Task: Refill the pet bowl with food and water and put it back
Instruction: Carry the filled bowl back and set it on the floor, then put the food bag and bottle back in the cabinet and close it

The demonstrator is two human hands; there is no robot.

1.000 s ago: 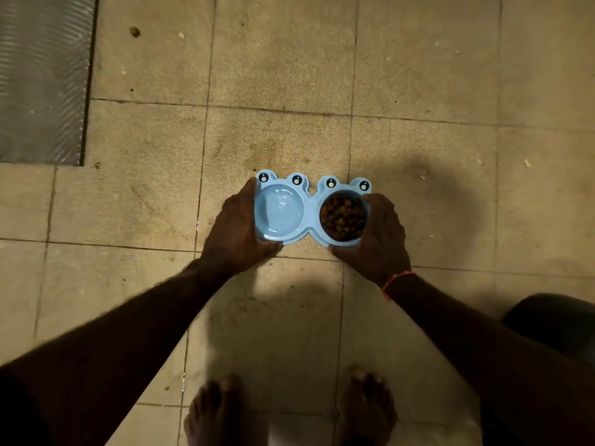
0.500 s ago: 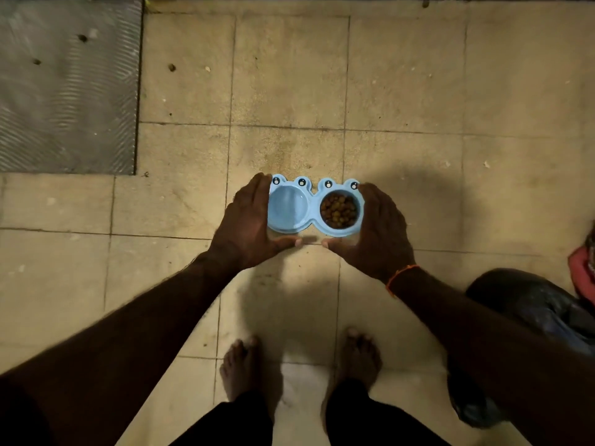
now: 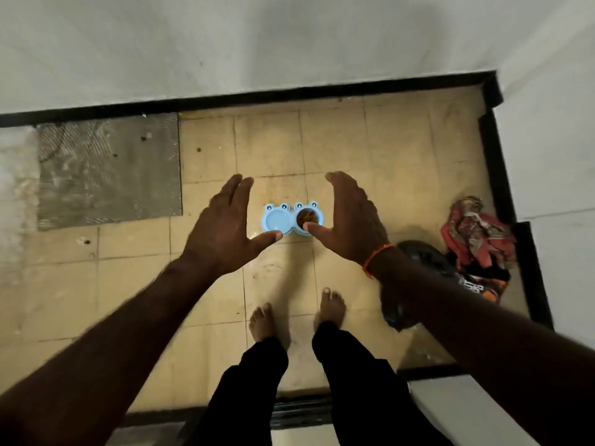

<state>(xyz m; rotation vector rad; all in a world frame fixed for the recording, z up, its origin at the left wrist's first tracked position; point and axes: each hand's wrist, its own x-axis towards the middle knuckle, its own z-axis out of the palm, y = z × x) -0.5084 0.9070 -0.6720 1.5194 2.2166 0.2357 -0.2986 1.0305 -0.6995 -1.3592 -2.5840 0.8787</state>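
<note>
A light blue double pet bowl (image 3: 287, 210) with frog-eye bumps rests on the tiled floor ahead of my feet. Its left cup looks pale and smooth, whether it holds water I cannot tell; the right cup (image 3: 307, 216) holds brown kibble. My left hand (image 3: 225, 228) hovers above and to the left of the bowl, fingers spread, holding nothing. My right hand (image 3: 349, 220), an orange thread on its wrist, hovers to the right, also open; its thumb overlaps the kibble cup in view. Both hands are well above the bowl.
A grey textured mat (image 3: 109, 169) lies at the left by the wall. A dark bag (image 3: 421, 262) and a red patterned cloth (image 3: 476, 233) sit at the right. A black skirting edge (image 3: 289, 93) borders the white walls. My bare feet (image 3: 331, 305) stand just behind the bowl.
Both hands have let go of the bowl, which now rests on the floor. The hands rose and spread apart as my head moved up, and more of the room shows.
</note>
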